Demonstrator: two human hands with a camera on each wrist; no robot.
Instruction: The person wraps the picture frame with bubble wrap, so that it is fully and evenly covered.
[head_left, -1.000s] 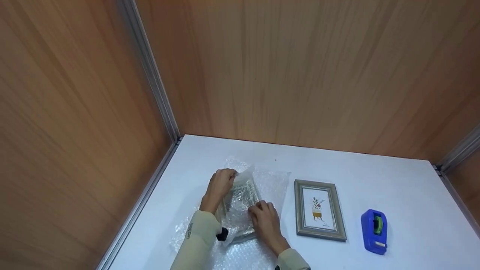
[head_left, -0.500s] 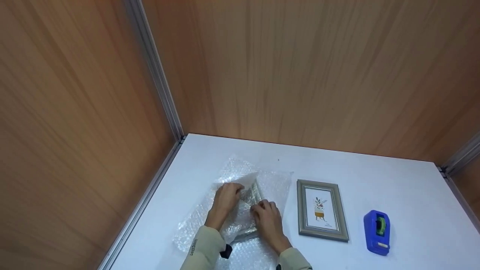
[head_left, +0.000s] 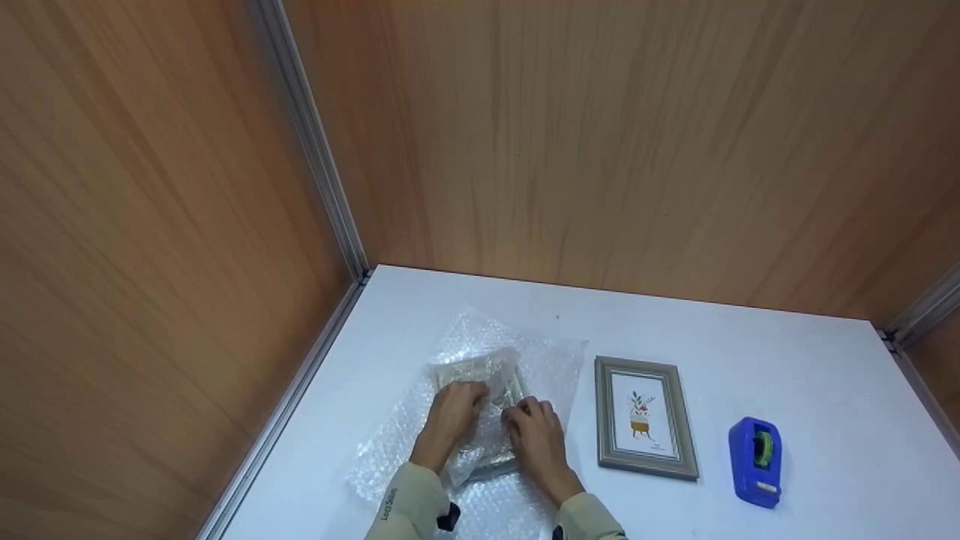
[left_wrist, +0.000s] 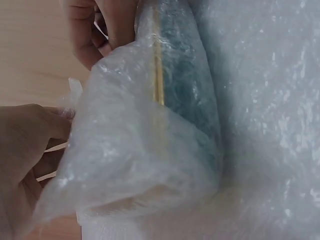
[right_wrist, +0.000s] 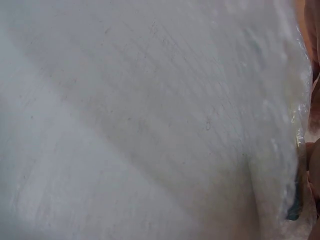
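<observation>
- A person's left hand (head_left: 448, 420) and right hand (head_left: 538, 444) are working close together, the fingers of both curling in and pinching clear bubble wrap (head_left: 469, 334).
- Beneath the fingers, a flat, frame-like object (head_left: 463, 370) is lying inside the film, a gold edge showing through.
- Covering is looking well advanced, while loose film is spreading beyond, left of and nearer than the fingers; tucking and fastening are probably remaining. A small clear tab (left_wrist: 75, 89) is showing beside the fingers, too blurred to identify.
- Right of the fingers, an uncovered picture frame (head_left: 643, 417) is lying just beside the film, limiting sideways room; farther right, a blue tape dispenser (head_left: 742, 466) is standing.
- Beyond the fingers and film, bare bench (head_left: 645, 319) is stretching to a wooden panel (head_left: 562, 150), leaving room.
</observation>
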